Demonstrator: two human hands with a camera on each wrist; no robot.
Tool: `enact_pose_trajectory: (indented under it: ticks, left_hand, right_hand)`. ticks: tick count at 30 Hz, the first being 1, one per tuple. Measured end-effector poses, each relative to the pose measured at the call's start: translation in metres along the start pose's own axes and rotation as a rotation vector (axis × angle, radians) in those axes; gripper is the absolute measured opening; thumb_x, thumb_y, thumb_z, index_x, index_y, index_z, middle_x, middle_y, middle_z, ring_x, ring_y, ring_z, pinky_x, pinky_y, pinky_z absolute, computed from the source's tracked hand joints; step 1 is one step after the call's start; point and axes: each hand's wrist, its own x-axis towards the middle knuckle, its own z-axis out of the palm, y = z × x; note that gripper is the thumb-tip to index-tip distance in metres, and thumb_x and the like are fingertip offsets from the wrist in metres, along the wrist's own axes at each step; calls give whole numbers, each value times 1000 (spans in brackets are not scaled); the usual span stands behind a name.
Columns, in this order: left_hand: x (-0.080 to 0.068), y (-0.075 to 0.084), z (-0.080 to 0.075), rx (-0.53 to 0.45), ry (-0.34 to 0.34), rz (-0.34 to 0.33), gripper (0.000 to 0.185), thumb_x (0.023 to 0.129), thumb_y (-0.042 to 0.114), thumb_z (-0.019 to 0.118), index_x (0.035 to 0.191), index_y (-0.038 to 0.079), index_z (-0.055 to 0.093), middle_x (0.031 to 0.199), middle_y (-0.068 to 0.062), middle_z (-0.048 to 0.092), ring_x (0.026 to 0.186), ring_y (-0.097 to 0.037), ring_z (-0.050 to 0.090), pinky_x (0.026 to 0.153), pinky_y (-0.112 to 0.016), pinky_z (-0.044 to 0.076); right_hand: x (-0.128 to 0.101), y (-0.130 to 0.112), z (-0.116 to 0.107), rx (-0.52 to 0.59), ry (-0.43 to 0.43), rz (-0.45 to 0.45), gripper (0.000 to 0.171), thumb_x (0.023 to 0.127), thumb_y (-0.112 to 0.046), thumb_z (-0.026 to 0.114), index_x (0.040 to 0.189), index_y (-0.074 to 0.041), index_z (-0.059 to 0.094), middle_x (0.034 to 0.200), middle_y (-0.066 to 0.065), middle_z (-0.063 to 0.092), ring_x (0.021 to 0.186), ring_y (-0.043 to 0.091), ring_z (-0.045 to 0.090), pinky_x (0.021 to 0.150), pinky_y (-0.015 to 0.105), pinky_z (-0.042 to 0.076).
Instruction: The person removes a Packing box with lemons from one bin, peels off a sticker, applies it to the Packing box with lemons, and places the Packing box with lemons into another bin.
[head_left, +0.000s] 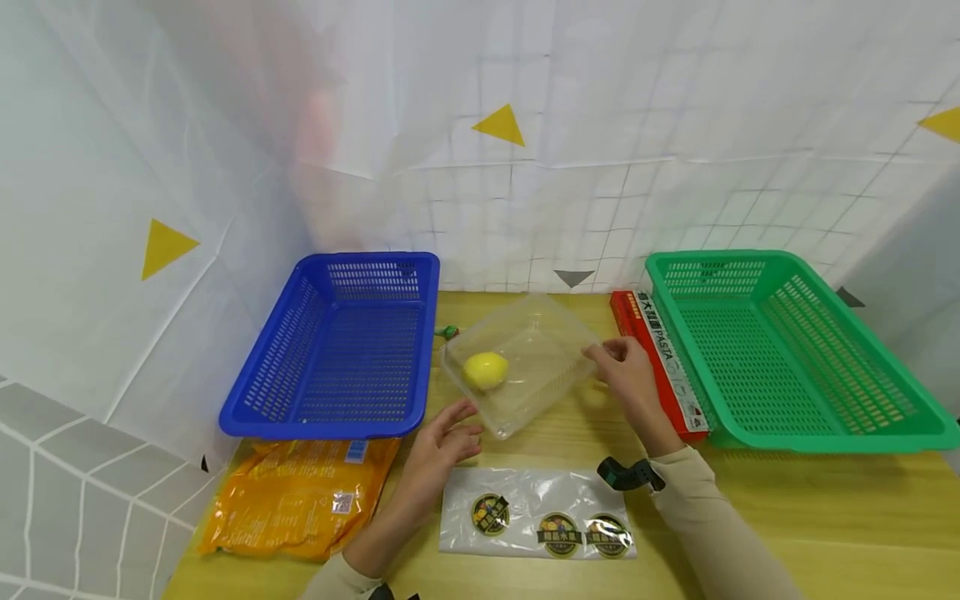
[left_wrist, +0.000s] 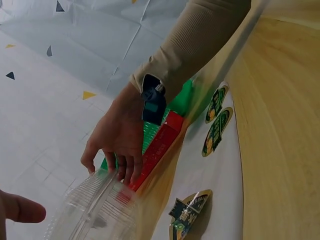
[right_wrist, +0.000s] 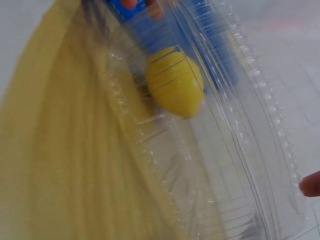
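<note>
A clear plastic container [head_left: 536,358] sits tilted over the middle of the table, a yellow lemon [head_left: 486,370] inside its left end. My right hand [head_left: 628,371] pinches the container's right corner between thumb and fingers; the left wrist view also shows these fingers at the ribbed rim. Beside the near left corner, my left hand [head_left: 444,442] has its fingers spread loosely and grips nothing. Its thumb [left_wrist: 22,207] stands apart from the plastic in the left wrist view. Through the clear wall, the lemon [right_wrist: 175,82] shows in the right wrist view.
A blue basket [head_left: 330,417] stands left, above an orange packet [head_left: 300,500]. At right, a red pasta box [head_left: 660,362] lies against a green basket [head_left: 720,400]. A sheet with round fruit stickers [head_left: 525,483] lies in front. Something small and green [head_left: 448,332] pokes out behind.
</note>
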Motion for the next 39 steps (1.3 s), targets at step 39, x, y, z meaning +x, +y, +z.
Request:
enact_pose_trajectory:
  ticks: [39]
  left_hand:
    - [-22, -2, -18, 379, 122, 46, 55, 88, -4, 65, 141, -10, 52, 134, -23, 60, 119, -39, 61, 98, -44, 53]
  right_hand:
    - [-133, 27, 4, -80, 55, -461, 18, 86, 9, 74, 93, -4, 64, 80, 1, 63, 71, 15, 59, 62, 23, 51]
